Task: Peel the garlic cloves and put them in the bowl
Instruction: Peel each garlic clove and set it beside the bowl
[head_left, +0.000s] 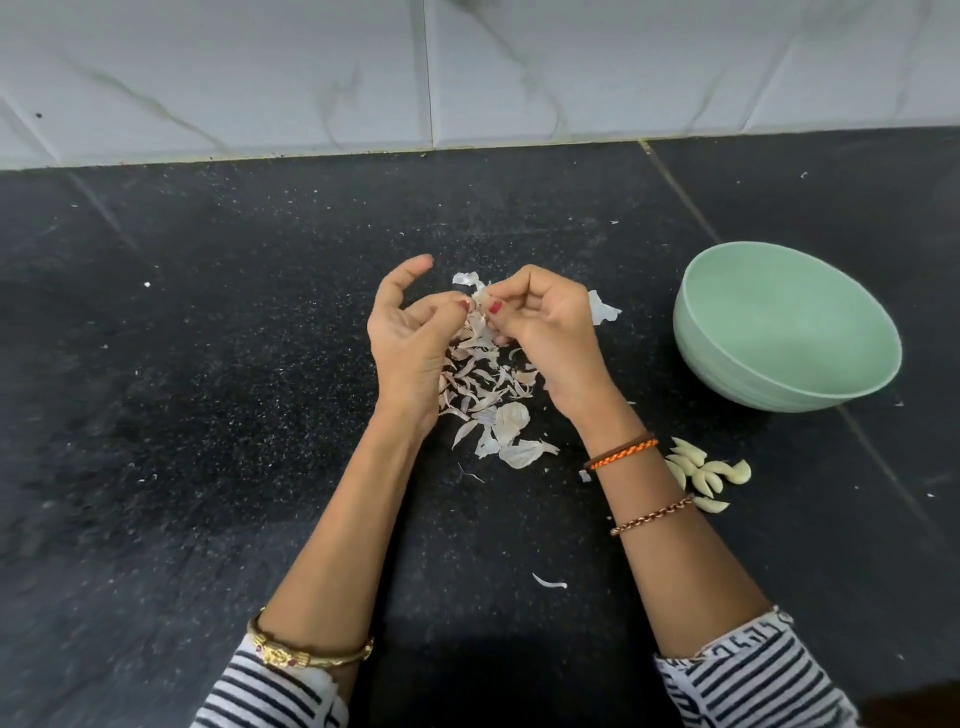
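— What are the two hands doing?

— They meet above the dark speckled table (208, 415). The left hand (410, 343) and the right hand (540, 332) both pinch one garlic clove (480, 304) between thumb and fingertips; the clove is small and mostly hidden, with a scrap of papery skin sticking up from it. The left index finger is lifted free and curved; the other fingers curl in toward the clove.

— And under them?

— A heap of peeled skins (488, 395) lies on the table directly beneath and between the wrists, with a few loose flakes scattered farther out, one near the lower middle.

— Where are the finished cloves?

— A small cluster of peeled cloves (706, 473) rests on the table just beside the right forearm, on its outer side, near the bracelets.

— Are they in the bowl?

— No. The pale green bowl (789, 332) stands to the right of the hands, apart from them and beyond the peeled cloves. What shows of its inside looks bare.

— Anything else?

— Striped sleeves at both forearms, a gold bangle (306, 654) on the left arm, and a white marbled tiled wall (467, 67) behind the table.
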